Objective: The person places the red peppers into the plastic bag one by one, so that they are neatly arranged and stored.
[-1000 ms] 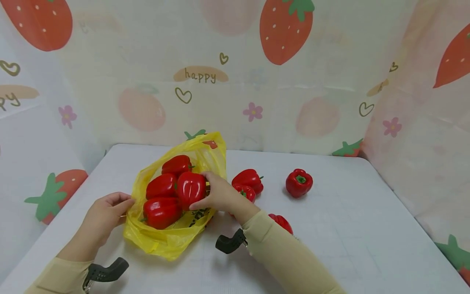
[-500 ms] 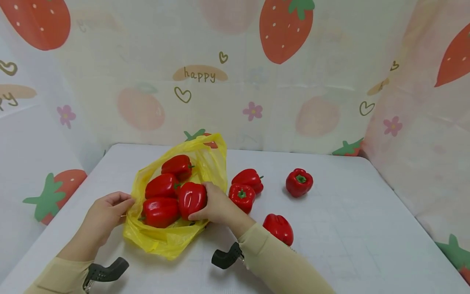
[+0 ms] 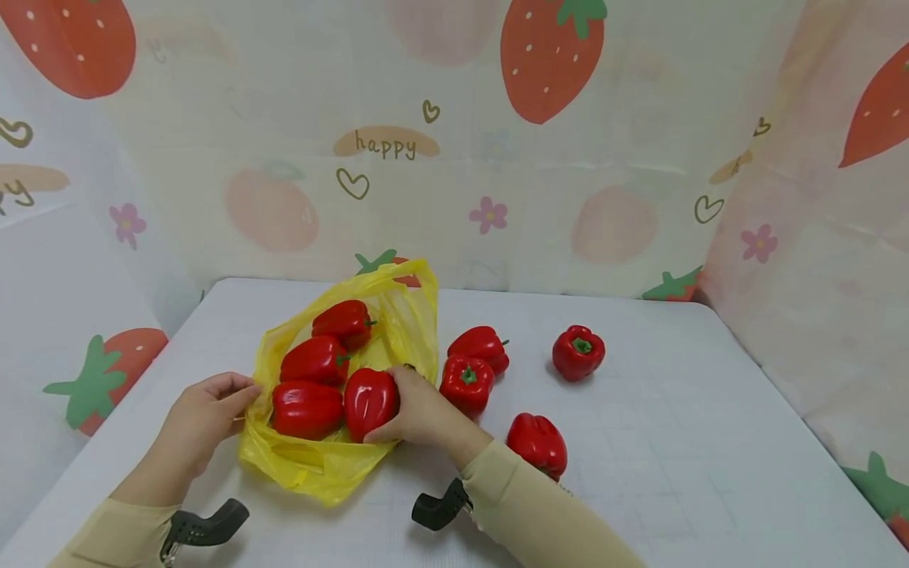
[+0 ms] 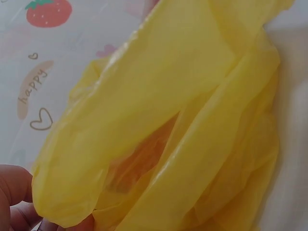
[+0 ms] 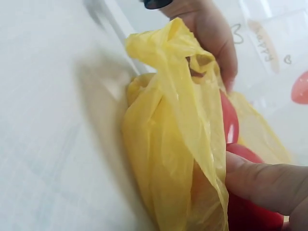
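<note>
In the head view a yellow plastic bag (image 3: 305, 465) lies with its mouth facing up on the white table. My left hand (image 3: 206, 418) pinches the bag's left rim between thumb and fingers. Inside, three red bell peppers, the nearest one (image 3: 308, 410) among them, lie in a column along the left. My right hand (image 3: 426, 414) grips another red bell pepper (image 3: 372, 404) at the bag's right side, thumb toward the front. From the right wrist, the thumb (image 5: 260, 185) presses on that pepper beside the bag wall. Yellow film (image 4: 144, 106) fills most of the left wrist view.
Right of the bag, two red peppers touch, one lying behind (image 3: 479, 349) and one showing its stem (image 3: 466, 385). Another pepper (image 3: 577, 353) stands farther right, and one (image 3: 537, 444) lies near the right sleeve. A strawberry-print curtain (image 3: 454, 158) closes off the back and sides.
My right hand has brought its pepper down and toward the front of the bag, beside the nearest pepper there. The left hand stays at the rim.
</note>
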`<state>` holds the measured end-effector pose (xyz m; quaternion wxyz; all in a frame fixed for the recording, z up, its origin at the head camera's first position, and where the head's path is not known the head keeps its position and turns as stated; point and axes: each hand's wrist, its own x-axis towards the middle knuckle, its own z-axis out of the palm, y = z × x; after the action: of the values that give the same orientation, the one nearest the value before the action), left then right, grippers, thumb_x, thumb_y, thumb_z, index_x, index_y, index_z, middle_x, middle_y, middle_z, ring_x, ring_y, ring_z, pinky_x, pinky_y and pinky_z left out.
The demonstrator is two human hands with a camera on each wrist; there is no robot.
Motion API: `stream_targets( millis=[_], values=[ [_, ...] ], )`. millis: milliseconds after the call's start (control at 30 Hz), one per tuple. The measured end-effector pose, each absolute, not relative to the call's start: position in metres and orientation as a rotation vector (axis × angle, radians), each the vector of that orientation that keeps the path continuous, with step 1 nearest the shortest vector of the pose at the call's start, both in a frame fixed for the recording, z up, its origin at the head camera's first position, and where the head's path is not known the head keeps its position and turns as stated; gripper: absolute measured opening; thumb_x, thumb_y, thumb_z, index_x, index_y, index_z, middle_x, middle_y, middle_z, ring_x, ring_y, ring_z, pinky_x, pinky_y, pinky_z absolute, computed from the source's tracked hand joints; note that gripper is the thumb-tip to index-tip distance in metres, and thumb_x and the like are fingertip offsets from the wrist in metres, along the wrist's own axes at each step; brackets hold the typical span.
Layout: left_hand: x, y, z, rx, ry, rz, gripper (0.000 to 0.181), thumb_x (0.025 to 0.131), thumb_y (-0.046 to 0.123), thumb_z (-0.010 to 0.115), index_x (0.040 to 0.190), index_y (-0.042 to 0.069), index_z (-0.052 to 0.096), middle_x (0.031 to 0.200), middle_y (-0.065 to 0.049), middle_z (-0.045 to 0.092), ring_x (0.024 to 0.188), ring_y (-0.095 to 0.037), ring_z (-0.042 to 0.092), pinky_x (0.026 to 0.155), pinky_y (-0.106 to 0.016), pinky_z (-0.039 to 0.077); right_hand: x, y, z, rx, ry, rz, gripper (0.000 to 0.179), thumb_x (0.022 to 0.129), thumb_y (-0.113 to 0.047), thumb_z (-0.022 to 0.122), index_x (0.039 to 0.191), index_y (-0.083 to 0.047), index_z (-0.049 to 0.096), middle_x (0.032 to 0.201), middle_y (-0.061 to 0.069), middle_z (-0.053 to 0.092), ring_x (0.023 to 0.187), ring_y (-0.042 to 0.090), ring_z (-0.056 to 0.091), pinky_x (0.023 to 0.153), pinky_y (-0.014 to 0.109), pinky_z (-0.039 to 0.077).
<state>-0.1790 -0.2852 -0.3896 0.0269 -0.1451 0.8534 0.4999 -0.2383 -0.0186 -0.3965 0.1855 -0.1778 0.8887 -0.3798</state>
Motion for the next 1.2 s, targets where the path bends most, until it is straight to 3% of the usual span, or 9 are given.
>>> stream_targets(
  millis=[500, 900, 1200],
  values=[
    [-0.177, -0.284, -0.390, -0.477, 2.632, 1.526, 0.045, 0.093, 0.040, 0.048, 0.117, 0.003, 0.051, 0.115, -0.014, 0.052, 0.096, -0.024, 0.050, 0.078, -0.028, 0.053, -0.238, -0.019, -0.404, -0.512, 2.510, -1.071, 0.079, 0.059, -0.035, 0.085, 0.125, -0.024, 0.042, 0.114, -0.009, 0.050, 0.108, 0.013, 0.046, 0.079, 0.033, 0.052],
    [-0.177, -0.284, -0.390, -0.443, 2.632, 1.536, 0.044, 0.094, 0.039, 0.047, 0.118, 0.002, 0.051, 0.115, -0.015, 0.052, 0.097, -0.025, 0.050, 0.077, -0.027, 0.053, -0.237, -0.012, -0.400, -0.431, 2.502, -1.062, 0.097, 0.059, -0.041, 0.084, 0.140, -0.024, 0.032, 0.131, -0.004, 0.044, 0.119, 0.017, 0.040, 0.085, 0.040, 0.050],
    [-0.177, -0.283, -0.389, -0.462, 2.638, 1.518, 0.044, 0.094, 0.038, 0.047, 0.118, 0.002, 0.051, 0.115, -0.015, 0.051, 0.098, -0.025, 0.050, 0.077, -0.027, 0.053, -0.238, -0.005, -0.389, -0.450, 2.434, -1.186, 0.095, 0.062, -0.035, 0.083, 0.141, -0.022, 0.032, 0.128, -0.004, 0.046, 0.119, 0.017, 0.042, 0.081, 0.035, 0.052]
  ],
)
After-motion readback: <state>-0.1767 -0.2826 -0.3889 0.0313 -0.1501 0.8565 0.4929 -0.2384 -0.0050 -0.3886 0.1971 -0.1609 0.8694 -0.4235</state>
